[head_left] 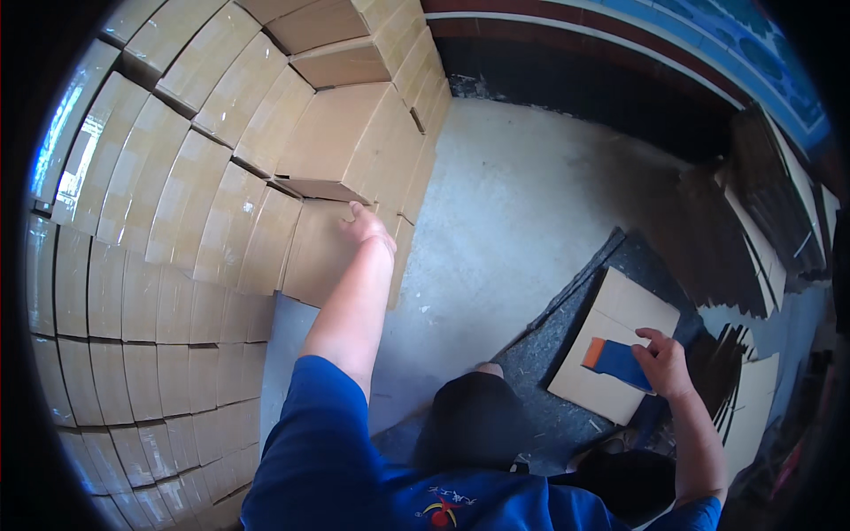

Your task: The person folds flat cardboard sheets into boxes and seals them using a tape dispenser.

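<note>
My left hand reaches forward and rests on a cardboard box at the front edge of a big stack of taped brown boxes; the fingers lie flat against the box top. My right hand is low at the right, gripping a blue tool with an orange end. That tool hovers over a flattened cardboard sheet lying on a dark mat. My knee in dark trousers sits between the two arms.
The stacked boxes fill the whole left side, several rows deep. Grey concrete floor spreads in the middle. Dark flattened sheets and cardboard pieces pile up at the right. A dark wall base with a blue band runs along the back.
</note>
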A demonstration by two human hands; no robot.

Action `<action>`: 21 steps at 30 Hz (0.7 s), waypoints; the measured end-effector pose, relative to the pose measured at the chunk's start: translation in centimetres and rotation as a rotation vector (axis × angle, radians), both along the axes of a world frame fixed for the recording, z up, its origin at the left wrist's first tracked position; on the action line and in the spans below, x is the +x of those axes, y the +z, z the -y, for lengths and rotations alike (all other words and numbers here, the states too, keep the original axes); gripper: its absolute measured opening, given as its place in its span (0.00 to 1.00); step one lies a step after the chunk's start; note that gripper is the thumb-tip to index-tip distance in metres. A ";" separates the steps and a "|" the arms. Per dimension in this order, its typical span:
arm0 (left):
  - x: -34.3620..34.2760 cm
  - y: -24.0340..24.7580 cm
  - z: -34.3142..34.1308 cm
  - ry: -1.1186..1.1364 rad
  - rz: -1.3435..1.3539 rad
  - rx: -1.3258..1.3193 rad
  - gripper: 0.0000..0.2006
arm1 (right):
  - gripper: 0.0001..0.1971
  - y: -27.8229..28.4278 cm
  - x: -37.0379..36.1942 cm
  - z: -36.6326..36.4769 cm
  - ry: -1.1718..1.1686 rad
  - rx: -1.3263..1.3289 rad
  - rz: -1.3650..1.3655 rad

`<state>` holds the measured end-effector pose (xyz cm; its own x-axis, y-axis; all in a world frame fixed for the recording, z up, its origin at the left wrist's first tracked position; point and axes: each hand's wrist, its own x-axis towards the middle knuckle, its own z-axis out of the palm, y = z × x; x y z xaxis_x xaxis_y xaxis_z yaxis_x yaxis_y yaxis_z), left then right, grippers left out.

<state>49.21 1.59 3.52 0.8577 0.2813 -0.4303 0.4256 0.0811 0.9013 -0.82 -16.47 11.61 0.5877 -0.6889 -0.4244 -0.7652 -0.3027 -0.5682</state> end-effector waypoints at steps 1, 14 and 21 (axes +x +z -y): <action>-1.2 -0.7 0.3 -0.005 -0.010 0.018 0.39 | 0.18 1.1 -1.3 -0.4 -0.054 -0.010 0.053; -34.8 -5.0 15.9 -1.859 -0.035 0.401 0.21 | 0.18 12.8 -20.2 -11.3 -0.328 -0.365 0.182; -50.0 -18.3 5.6 -1.577 -0.374 1.175 0.45 | 0.19 8.9 -25.0 -11.3 -0.280 -0.345 0.061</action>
<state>-0.78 -4.04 -14.80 0.5146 -0.2652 -0.8154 -0.3375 -0.9368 0.0916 -25.81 -5.16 20.46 0.3749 -0.9203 -0.1120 -0.8128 -0.2682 -0.5172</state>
